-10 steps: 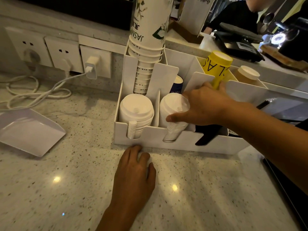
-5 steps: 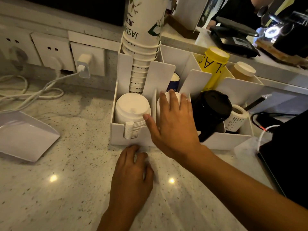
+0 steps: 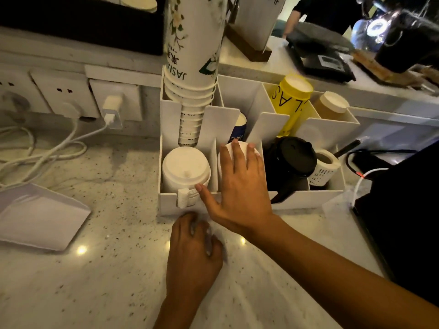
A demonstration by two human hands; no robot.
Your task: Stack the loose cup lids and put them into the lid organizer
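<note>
The right hand lies flat, fingers straight, pressing the white lid stack into the lid organizer, middle front compartment. The left hand rests loosely curled on the counter, empty as far as shows. Seating looks nearly finished; next, lift clear.

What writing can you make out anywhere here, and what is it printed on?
"JASM", upside down, cut off: floral paper cup stack.
"LAS", sideways, partly hidden: yellow cup.
Chinese characters above "JASM": too blurred to read.
Sign at the back: cut off, unreadable.
Label roll print: too small.
Scale display: blurred.
</note>
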